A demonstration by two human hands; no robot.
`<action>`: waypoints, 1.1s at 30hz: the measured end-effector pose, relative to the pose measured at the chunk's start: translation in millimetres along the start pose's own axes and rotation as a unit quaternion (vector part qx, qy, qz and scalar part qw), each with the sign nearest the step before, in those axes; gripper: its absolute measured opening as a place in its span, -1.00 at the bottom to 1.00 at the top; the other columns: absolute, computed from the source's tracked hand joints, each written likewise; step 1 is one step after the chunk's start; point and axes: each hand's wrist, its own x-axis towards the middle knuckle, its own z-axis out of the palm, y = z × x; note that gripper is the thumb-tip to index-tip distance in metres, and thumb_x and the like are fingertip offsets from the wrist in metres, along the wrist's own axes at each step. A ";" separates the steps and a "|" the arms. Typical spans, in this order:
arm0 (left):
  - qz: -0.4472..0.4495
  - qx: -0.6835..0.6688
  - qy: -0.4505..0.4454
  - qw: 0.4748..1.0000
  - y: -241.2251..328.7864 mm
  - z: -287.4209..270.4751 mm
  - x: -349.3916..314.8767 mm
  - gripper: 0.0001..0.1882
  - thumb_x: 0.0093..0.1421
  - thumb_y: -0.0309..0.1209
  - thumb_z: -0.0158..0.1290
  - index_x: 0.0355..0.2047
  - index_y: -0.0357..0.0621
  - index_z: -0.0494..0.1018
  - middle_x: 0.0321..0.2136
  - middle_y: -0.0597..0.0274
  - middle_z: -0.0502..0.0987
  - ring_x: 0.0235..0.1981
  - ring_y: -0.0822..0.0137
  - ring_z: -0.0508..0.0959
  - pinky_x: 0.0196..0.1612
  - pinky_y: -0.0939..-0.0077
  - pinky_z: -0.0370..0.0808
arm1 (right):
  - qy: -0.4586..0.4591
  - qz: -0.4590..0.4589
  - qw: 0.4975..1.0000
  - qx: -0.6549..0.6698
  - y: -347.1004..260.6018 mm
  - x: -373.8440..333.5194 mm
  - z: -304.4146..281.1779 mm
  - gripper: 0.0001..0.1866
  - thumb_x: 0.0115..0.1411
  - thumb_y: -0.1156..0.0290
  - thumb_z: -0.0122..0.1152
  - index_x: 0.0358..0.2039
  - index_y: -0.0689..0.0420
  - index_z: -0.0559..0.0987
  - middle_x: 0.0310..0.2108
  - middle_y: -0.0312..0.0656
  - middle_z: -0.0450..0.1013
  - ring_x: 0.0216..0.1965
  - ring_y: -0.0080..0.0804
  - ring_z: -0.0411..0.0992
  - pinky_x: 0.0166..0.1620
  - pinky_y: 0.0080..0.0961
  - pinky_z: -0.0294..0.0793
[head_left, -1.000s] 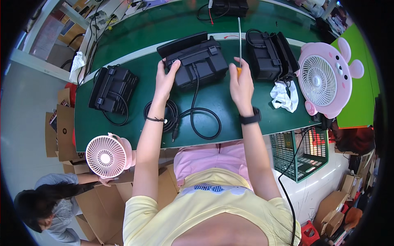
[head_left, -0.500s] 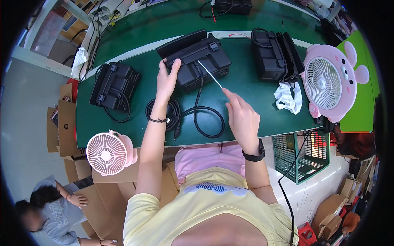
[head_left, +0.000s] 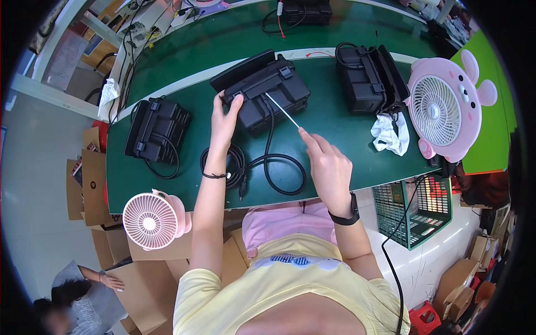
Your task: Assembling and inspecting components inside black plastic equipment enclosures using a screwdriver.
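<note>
A black plastic box (head_left: 283, 92) with a raised lid flap and latches stands tilted on the green table in front of me. My left hand (head_left: 224, 120) grips its left end, thumb on the near side. My right hand (head_left: 329, 167) is closed round a screwdriver (head_left: 285, 113); its handle is hidden in my fingers. The thin metal shaft points up and left, its tip at the spot where a ribbed black cable (head_left: 271, 131) enters the box. That cable loops down over the table beside a coiled black cable (head_left: 237, 162), partly behind my left forearm.
Similar black boxes stand at left (head_left: 159, 131), right (head_left: 363, 81) and far back. A pink fan (head_left: 441, 111) and crumpled white cloth (head_left: 391, 134) are at right, a small pink fan (head_left: 149, 221) at the near left edge. Below, a person's hand (head_left: 113, 282) touches a cardboard box (head_left: 145, 285).
The whole view has shifted slightly, with the table sitting a little lower in the picture. My grip on the box and the screwdriver tip's place on it look nearly the same.
</note>
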 end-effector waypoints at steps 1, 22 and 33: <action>-0.007 -0.005 0.003 1.000 -0.1 -0.5 0.0 -0.27 0.21 0.02 0.20 0.19 -0.28 0.31 0.03 0.01 0.48 0.06 0.22 0.47 0.14 0.43 0.38 | -0.003 0.002 1.000 -0.005 -0.7 0.7 -1.0 -0.52 0.16 0.51 0.24 0.12 -0.04 0.53 -0.16 -0.19 0.57 -0.43 -0.22 0.57 -0.40 -0.36 0.57; 0.045 -0.028 0.013 0.999 7.3 0.0 -7.9 -0.34 0.20 -0.21 0.28 0.20 -0.25 0.30 0.01 0.08 0.46 -0.10 0.31 0.54 -0.05 0.49 0.53 | -0.096 0.001 0.945 0.312 -13.1 -17.2 -10.1 -0.52 0.24 0.63 0.07 0.19 0.18 0.41 0.00 0.10 0.45 -0.16 0.18 0.51 -0.13 -0.10 0.55; 0.026 -0.019 0.006 0.999 10.9 -0.1 -8.6 -0.34 0.20 -0.20 0.28 0.20 -0.21 0.29 -0.01 0.07 0.47 -0.16 0.33 0.57 -0.13 0.51 0.55 | -0.076 -0.050 0.970 0.224 -15.9 -16.3 -5.2 -0.55 0.18 0.65 0.11 0.11 0.23 0.46 -0.02 0.10 0.46 -0.23 0.06 0.55 -0.18 -0.19 0.61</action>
